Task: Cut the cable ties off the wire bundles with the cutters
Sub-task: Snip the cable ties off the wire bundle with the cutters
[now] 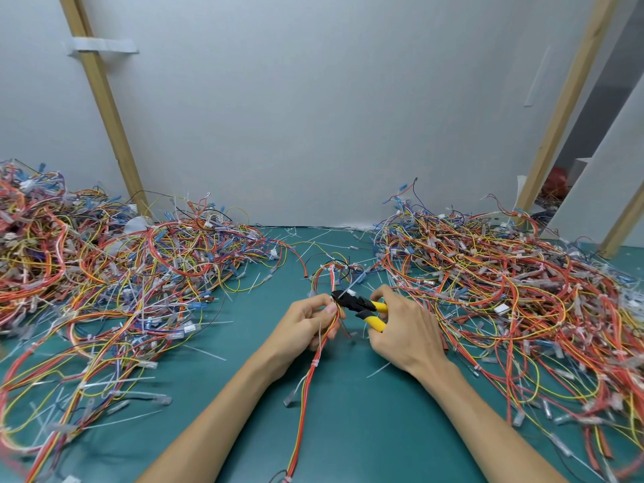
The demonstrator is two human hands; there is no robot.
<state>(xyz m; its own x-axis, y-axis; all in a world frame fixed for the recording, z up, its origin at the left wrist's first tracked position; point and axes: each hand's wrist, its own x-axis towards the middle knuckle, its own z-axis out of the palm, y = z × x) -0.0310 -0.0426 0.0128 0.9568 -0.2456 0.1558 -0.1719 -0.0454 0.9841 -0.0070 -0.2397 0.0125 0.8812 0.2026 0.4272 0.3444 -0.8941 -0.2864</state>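
Your left hand [306,322] is curled round the bundle [308,381], pinching it just below the cutting point. That grip lifts the wires off the bench [348,430] and fans them, so the blades should reach plastic and not insulation. Your right hand [404,329] is wrapped round the yellow handles of the cutters [362,306]. The handles stand apart, so the jaws look open, and the black nose points left toward your left fingertips.

The tie [349,293] is the small white piece right at the nose, just above your left grip. Whether the blades are already round it is too small to tell. A second tie [315,364] sits on the bundle below your left hand, near the wrist. The rest of the bundle trails down the bench toward you, between the left heap [104,273] and the right heap [505,291].
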